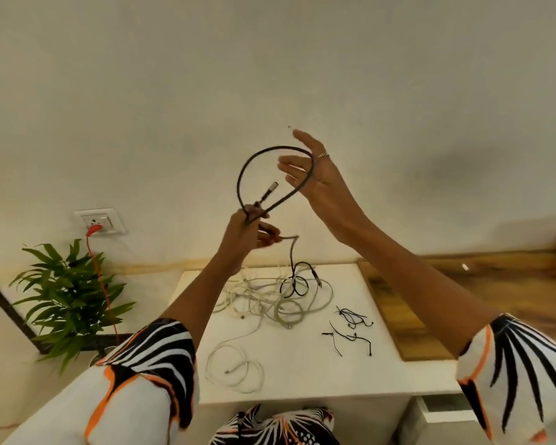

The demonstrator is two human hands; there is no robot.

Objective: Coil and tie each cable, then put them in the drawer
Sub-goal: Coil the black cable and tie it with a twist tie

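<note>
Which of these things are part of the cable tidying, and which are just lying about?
Part of the job:
black cable, pinched by left hand, looped over open right hand
pale cables
black ties
drawer

Just lying about:
plant
wall socket
red cord
wooden board

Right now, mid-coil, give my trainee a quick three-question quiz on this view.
1. True or false: the left hand pinches the base of the black cable loop.
2. Which best describes the right hand? A) clenched in a fist B) fingers straight, loop running across its palm C) resting on the table
3. What lies on the white table to the right of the pale cables?

Key: 1 true. 2 B. 3 Small black ties, scattered loose.
</note>
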